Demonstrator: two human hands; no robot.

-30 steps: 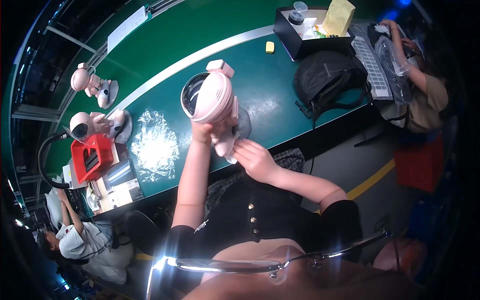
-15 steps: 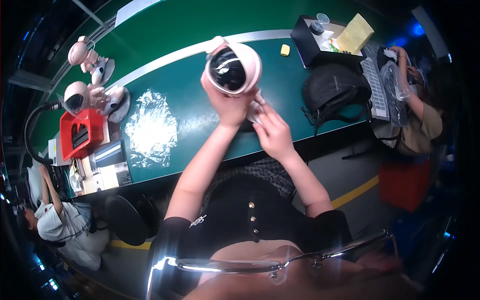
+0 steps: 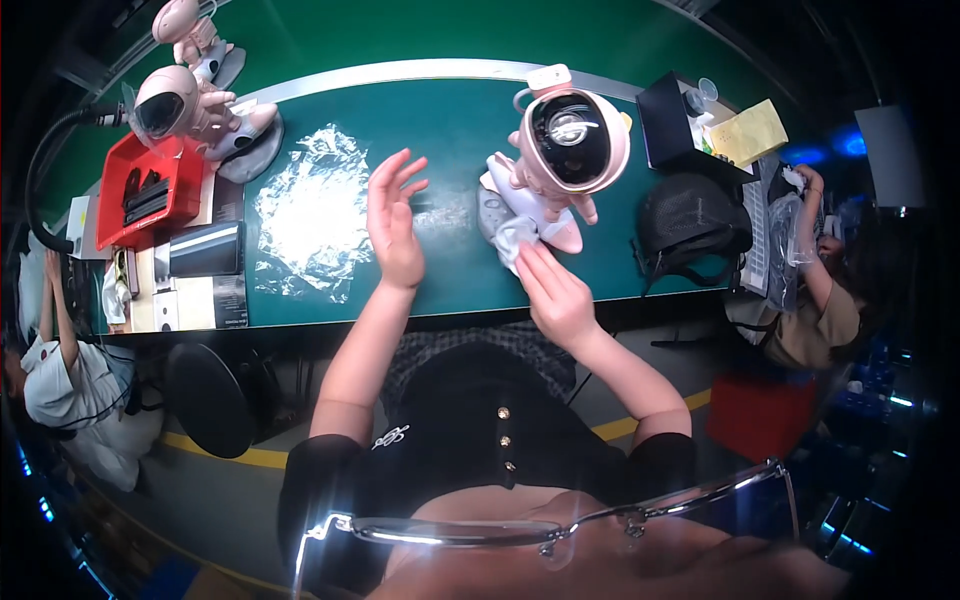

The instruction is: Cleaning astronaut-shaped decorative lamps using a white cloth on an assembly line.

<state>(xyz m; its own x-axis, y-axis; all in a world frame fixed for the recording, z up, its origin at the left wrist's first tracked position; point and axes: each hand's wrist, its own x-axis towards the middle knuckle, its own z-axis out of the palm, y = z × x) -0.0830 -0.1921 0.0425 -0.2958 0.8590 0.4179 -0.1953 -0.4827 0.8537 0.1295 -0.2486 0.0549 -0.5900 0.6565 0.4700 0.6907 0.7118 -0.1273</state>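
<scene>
1. The bare right hand (image 3: 562,300) is bending its fingers together over a small, bunched white cloth (image 3: 514,238), holding it with the fingertips against the low front part of the figurine; the thumb's exact place is hard to tell.
2. The bare left hand (image 3: 395,235) is hanging released over the green tabletop (image 3: 450,285), its fingers spreading loosely and curving a little, gripping nothing and standing well apart from the figurine.
3. The pink-and-white astronaut figurine (image 3: 575,140) with a glossy black visor is standing on the tabletop beyond the right hand, its speckled grey base (image 3: 490,215) showing at its left side.
4. A crinkled, shiny transparent plastic sheet (image 3: 315,215) is lying flat to the left of the left hand.
5. A black mesh bag (image 3: 695,225) is resting to the right of the figurine, near the table's front edge.
6. A red plastic bin (image 3: 120,190) is holding black pieces at the far left.
7. Farther back, two similar pink astronaut figurines (image 3: 180,105) are standing behind the bin, and an open black box (image 3: 672,130) is sitting behind the bag.
</scene>
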